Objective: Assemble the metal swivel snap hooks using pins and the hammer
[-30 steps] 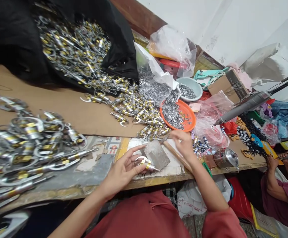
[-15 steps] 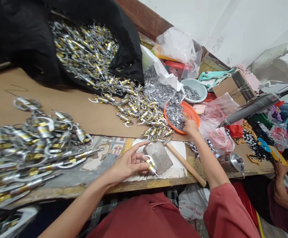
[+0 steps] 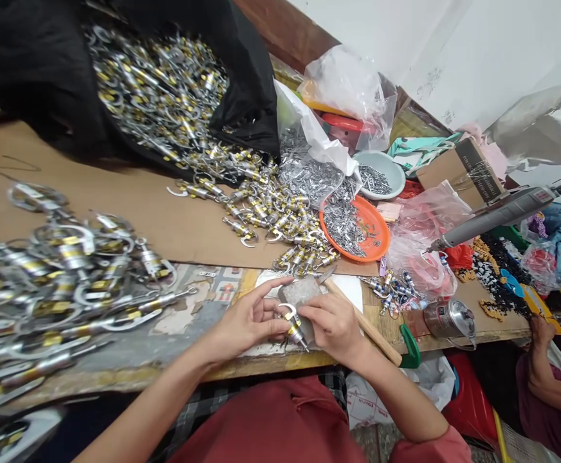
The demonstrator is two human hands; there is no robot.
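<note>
My left hand (image 3: 249,321) grips a silver-and-yellow hooked metal piece (image 3: 294,326) between thumb and fingers, its narrow end slanting down to the right. Right up against it, the thumb and forefinger of my right hand (image 3: 333,321) are pinched together; whatever lies between them is too small to make out. Under both hands is a grey metal block (image 3: 304,290), partly covered. A hammer (image 3: 370,334) lies beside it, its wooden handle running behind my right hand. Small metal parts fill much of an orange plate (image 3: 377,241) beyond.
Similar hooked pieces heap at the left (image 3: 73,263) and spill from a black bag (image 3: 246,122). A grey bowl (image 3: 396,173), a metal mug (image 3: 449,318) and a hanging electric screwdriver (image 3: 497,215) are to the right. Another person's hand (image 3: 542,331) works at the far right.
My right hand has come back from the orange plate to the piece in my left hand. My left hand keeps its hold in about the same spot.
</note>
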